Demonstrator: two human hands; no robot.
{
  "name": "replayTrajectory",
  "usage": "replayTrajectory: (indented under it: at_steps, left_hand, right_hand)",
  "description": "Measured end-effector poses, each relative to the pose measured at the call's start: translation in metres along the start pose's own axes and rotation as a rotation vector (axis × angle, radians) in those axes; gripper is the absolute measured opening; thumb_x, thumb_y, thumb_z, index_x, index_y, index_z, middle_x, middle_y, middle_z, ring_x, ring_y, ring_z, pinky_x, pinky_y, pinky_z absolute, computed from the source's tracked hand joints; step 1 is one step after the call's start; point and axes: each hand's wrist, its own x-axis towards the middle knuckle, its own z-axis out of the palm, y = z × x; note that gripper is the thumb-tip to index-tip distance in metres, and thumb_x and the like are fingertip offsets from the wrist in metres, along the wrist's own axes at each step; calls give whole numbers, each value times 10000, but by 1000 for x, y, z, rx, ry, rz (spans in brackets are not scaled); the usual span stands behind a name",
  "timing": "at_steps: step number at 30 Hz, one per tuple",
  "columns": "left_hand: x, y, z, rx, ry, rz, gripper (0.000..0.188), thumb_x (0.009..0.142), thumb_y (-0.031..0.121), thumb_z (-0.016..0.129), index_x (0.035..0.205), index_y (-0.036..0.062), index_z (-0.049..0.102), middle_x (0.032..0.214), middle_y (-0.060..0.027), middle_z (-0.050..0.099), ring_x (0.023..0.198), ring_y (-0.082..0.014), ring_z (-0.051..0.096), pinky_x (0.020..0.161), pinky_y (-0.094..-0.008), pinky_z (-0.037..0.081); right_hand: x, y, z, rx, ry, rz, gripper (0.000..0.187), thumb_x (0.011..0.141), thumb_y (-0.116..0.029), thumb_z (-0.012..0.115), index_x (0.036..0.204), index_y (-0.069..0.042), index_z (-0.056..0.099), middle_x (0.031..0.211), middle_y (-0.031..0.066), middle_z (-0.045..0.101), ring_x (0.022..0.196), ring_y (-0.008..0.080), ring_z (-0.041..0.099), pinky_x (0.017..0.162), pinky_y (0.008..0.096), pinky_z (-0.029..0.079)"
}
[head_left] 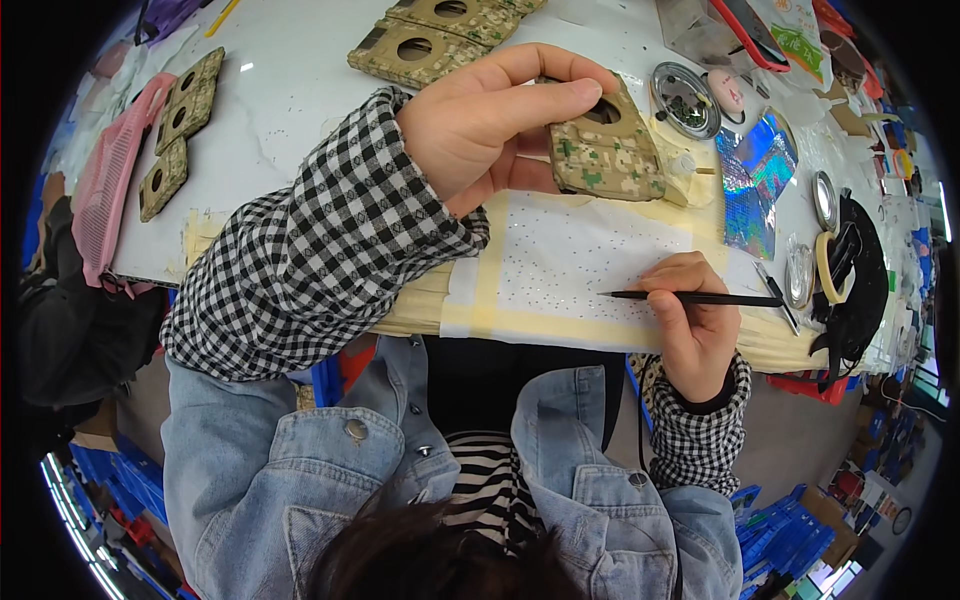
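Note:
My left hand (470, 120) is closed on a tan and green camouflage case (610, 160) with a round dark opening, holding it raised above the far edge of a white sheet. My thumb lies over the top of the case near the opening. A slim black pen-like stick (735, 298) is pinched in my right hand (695, 325), its pointed tip facing left over the white sheet (560, 230). Many tiny dark and shiny specks are scattered across this sheet, and yellowish tape borders it. Whether the tip touches a speck, I cannot tell.
More camouflage cases (415, 65) lie at the back and at the far left (165, 175). Right of the sheet are a round metal dish (686, 100) of dark bits, a shiny holographic pouch (755, 180), a pen (778, 300) and a tape roll (830, 268). Pink mesh (115, 190) hangs at left.

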Motion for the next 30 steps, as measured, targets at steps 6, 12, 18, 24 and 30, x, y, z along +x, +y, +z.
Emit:
replayTrajectory:
  at_steps: [6,12,18,24,30]
  left_hand:
    - [0,-1,-1,7,-1,3,260,968,244,454,1168,85,499,1043,-4,601,938,-72,604,775,-249,538]
    - [-1,1,1,-20,-8,-20,243,969,230,451,1155,81,502,1030,-9,606,943,-73,603,780,-251,536]
    - [0,-1,-3,-100,-42,-27,233,961,210,469,1143,67,503,1035,-18,602,945,-89,600,790,-261,531]
    - [0,5,2,-127,-32,-78,242,944,193,496,1137,48,501,1050,-42,573,955,-111,589,814,-281,536]
    - [1,8,-3,-77,-58,-121,255,943,188,500,1155,46,499,1011,-29,585,898,-88,603,766,-243,538]
  right_hand:
    - [0,-2,0,1,-26,20,96,852,-67,613,870,19,575,858,98,562,772,155,521,698,247,414]
    - [-1,-3,-3,3,27,-17,90,849,-61,619,870,15,575,856,93,567,775,157,527,715,252,416]
    - [20,-29,-19,6,143,-152,123,872,-102,608,861,12,561,837,104,612,795,159,533,741,270,425]
    - [60,-66,-20,33,82,-329,122,873,-99,604,877,16,561,832,114,637,770,163,572,735,272,438]
    - [82,-71,-3,11,47,-294,88,830,-48,648,875,15,606,833,92,631,790,158,591,744,270,445]
